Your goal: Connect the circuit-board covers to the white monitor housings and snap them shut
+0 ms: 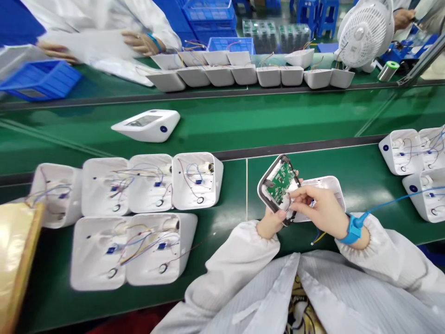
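My left hand [273,221] grips the lower edge of a white frame with a dark rim, tilted above the green bench. A green circuit board [280,182] lies inside that frame. My right hand [318,206], with a blue wrist strap [353,229], has its thumb and fingers pinched together at the board's lower right edge. Whatever is between those fingertips is too small to name. Behind my right hand rests an open white housing [335,188], partly hidden by the hand. Thin yellow and blue wires [318,238] hang below it.
Open white housings with wires [151,183] stand at the left, others [403,150] at the far right. A closed white device [149,126] sits on the green belt [243,120]. Beyond are more housings [222,75], a fan [363,35] and a person's hands [141,43].
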A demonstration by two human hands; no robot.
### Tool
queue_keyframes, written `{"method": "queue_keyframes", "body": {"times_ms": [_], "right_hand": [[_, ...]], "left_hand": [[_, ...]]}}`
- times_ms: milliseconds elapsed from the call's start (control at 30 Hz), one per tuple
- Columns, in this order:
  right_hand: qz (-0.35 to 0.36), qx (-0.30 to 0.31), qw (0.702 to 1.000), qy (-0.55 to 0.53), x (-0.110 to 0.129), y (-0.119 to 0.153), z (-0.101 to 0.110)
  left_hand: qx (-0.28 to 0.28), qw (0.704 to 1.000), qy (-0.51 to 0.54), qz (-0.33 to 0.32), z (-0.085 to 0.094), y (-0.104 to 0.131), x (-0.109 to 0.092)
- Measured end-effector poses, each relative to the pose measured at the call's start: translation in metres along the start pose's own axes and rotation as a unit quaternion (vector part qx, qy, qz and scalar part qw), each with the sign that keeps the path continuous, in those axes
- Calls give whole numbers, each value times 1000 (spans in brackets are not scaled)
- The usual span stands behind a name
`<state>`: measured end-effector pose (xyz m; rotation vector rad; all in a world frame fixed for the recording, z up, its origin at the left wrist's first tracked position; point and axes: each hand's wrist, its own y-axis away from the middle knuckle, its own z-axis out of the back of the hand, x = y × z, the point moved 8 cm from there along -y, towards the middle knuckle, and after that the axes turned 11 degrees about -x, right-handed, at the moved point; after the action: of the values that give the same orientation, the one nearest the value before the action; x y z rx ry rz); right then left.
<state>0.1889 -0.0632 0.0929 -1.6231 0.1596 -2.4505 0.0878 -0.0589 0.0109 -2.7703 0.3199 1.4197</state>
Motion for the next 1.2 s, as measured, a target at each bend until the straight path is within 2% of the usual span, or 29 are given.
{"method": "queue_keyframes", "body": {"times_ms": [100, 200, 300, 533, 700, 900, 1200], "right_hand": [[-41, -3, 999, -8, -6, -1, -5], [-32, -7, 999, -6, -3, -3, -8], [-22, -5, 1000, 6, -1, -4, -10], [-72, 7, 997, -16, -7, -4, -13], [-98, 20, 994, -35, -11, -4, -15], [-107, 28, 992, -57, -13, -4, -17], [-115, 18, 991, -70, -14, -5, -17]], "left_hand": [[-16, 999, 15, 29, 5, 1, 11], [-18, 999, 28, 33, 9, 2, 15], [6, 999, 24, 28, 7, 4, 16], [14, 997, 55, 61, 7, 9, 20], [37, 996, 59, 49, 3, 9, 17], [12, 995, 75, 59, 4, 7, 17], [13, 996, 59, 61, -3, 4, 18]]}}
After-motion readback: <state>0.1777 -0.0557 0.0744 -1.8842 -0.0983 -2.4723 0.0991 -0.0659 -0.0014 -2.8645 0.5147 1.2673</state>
